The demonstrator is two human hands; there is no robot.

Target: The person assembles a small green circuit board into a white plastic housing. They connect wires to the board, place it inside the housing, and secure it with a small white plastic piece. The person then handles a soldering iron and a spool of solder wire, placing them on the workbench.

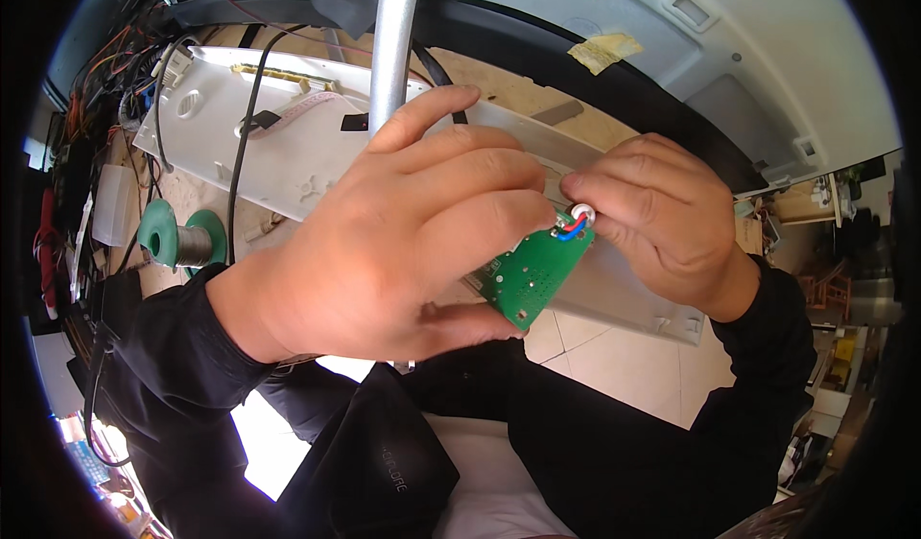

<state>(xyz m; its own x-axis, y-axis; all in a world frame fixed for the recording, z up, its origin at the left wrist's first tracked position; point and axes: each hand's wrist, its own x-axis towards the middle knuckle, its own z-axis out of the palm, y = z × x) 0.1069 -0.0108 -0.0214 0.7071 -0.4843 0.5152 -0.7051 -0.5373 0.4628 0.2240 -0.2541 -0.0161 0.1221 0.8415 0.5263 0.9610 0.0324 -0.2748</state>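
My left hand (384,232) is closed around a green circuit board (539,280), its thumb under the lower edge and its fingers over the top. Short red and blue wires run from the board's upper right corner into a white-sheathed cable (583,215). Thumb and fingertips of my right hand (672,218) pinch that cable close to the board. Beyond and beneath both hands stretches a long white plastic panel (216,170). Fingers hide the board's far side.
A silver metal bar (391,59) rises just beyond my left hand. To the left stand a green spool of solder wire (195,245) and a hanging black cable (238,146). A large grey panel (633,11) arches across the back. Tangled wires (110,64) crowd the far left.
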